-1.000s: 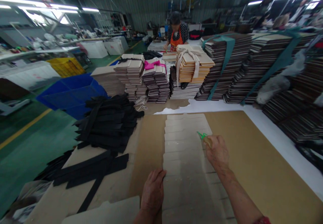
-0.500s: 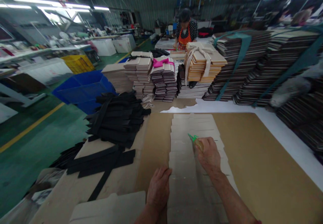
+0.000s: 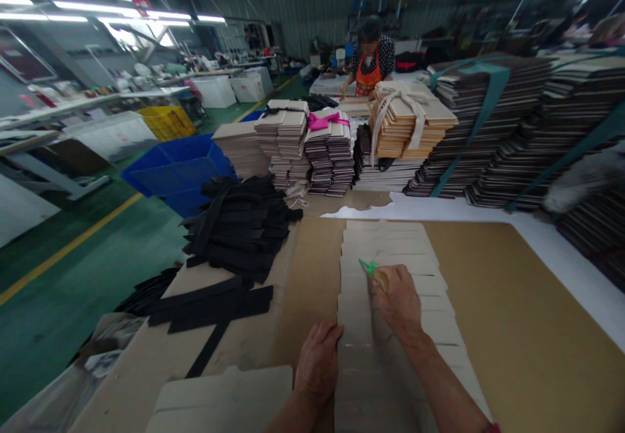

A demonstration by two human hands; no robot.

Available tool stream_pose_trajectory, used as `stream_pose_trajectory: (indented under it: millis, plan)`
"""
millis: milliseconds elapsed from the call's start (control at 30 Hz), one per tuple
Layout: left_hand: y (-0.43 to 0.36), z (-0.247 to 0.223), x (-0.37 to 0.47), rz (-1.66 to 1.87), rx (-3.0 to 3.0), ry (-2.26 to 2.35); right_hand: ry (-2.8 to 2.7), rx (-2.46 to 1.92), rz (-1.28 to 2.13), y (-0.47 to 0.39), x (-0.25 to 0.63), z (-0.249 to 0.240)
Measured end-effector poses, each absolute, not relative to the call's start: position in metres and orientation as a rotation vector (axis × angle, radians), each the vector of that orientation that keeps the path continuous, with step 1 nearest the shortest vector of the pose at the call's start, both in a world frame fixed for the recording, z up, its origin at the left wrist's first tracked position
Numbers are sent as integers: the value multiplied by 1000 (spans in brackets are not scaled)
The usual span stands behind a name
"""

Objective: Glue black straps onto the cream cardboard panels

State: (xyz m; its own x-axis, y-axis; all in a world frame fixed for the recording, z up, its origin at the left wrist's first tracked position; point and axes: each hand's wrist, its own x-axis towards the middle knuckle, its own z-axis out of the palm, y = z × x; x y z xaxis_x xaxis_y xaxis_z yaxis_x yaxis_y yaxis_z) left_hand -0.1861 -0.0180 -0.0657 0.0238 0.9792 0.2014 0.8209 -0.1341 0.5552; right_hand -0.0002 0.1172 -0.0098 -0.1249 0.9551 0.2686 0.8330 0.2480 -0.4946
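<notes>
Fingers of your right hand (image 3: 401, 299) gripped a green-tipped tool (image 3: 372, 269) over overlapping pale panels (image 3: 390, 244) | your left hand (image 3: 318, 358), fingers extended, touched their left edge | brown board (image 3: 498, 277) spread wide beyond their right edge, narrower leftward

I count two bare hands at the worktop (image 3: 251, 342), one left hand (image 3: 317, 363) and one right hand (image 3: 399, 297), plus one green-tipped tool (image 3: 375, 273). One brown sheet (image 3: 493, 303) carries one row of overlapping pale cards (image 3: 355, 316), at least six, the full number hidden. Near the left edge lies one heap of black strips (image 3: 239, 228), too tangled to number, with at least three loose black strips (image 3: 209, 307) closer to the near-left corner. Along the far edge stand one pink-tied bundle (image 3: 331, 159), one cream-tied bundle (image 3: 399, 127) and two teal-tied stacks (image 3: 454, 114). Beyond the left edge: one blue crate (image 3: 178, 172), one yellow crate (image 3: 167, 125). Past the far edge: one co-worker (image 3: 370, 71).
</notes>
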Motion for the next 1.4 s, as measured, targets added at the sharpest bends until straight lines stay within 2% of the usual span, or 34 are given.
stream_pose_trajectory:
  millis: [400, 600, 867, 1200, 1400]
  plan:
    - [-7, -52, -182, 1035, 1648, 1869, -1996, -1589, 298, 110, -21, -6]
    - [42, -46, -189, 912, 1639, 1993, -2031, -1536, 280, 111, -29, -11]
    - [103, -64, -202, 727, 1907, 1826, -1981, -1562, 367, 102, -20, -10]
    - [113, -61, -204, 536, 1982, 1874, -1826, -1834, 185, 111, 26, -19]
    - [111, -56, -203, 493, 2008, 1884, -1788, -1704, 366, 116, 17, -21]
